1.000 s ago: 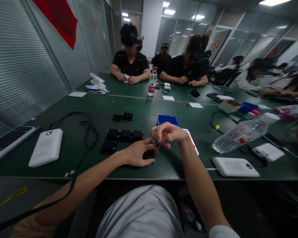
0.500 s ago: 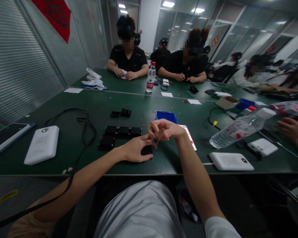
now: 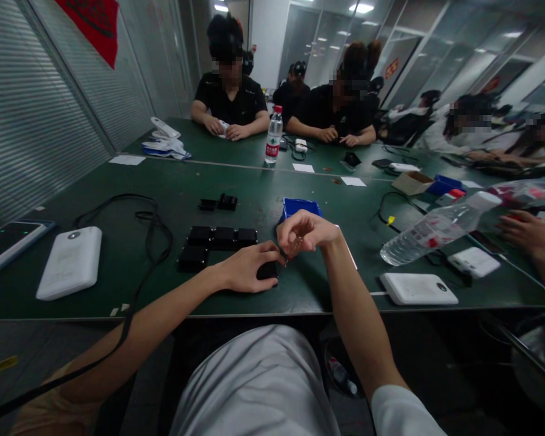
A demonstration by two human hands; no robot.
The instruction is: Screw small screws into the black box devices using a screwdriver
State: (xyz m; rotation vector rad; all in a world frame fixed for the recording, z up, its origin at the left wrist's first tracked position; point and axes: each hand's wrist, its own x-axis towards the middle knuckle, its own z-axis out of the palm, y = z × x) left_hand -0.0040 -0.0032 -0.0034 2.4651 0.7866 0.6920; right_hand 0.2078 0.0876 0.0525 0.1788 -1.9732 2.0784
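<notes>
the slim tool (image 3: 286, 262) has shifted toward the far corner of the black box (image 3: 267, 272); the left hand (image 3: 246, 268), half curled, clasps that box on the table (image 3: 163, 298), the right hand (image 3: 306, 233) pinches the tool, a blue tray (image 3: 301, 206) beyond.

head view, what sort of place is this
Probably a shared workroom, perhaps within an office: a long dark-green table, small square black cases set out on it, and people in black shirts seated along its far side.
</notes>
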